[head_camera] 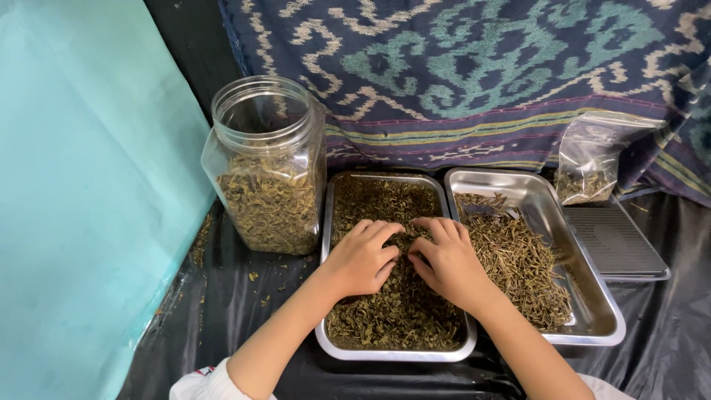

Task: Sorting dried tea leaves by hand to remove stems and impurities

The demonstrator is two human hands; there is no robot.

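Here both hands, left hand (361, 259) & right hand (446, 259), lie side by side, fingers bent, pressed into dried leaves (400, 311) in the steel tray (392, 352) below them; fingertips partly buried, grip unclear. Right of hands: second tray (592, 326) w/ stems. Left: plastic jar (268, 167). Black sheet covers the surface (222, 326).

Both forearms come in from bottom edge, bare, angled inward so the hands meet near centre. Left hand (361, 259) palm down, fingers (378, 231) curled, tips pointing up-right. Right hand (448, 261) palm down, fingers (437, 226) bent toward the left hand, tips almost touching it. Neither hand closed around anything
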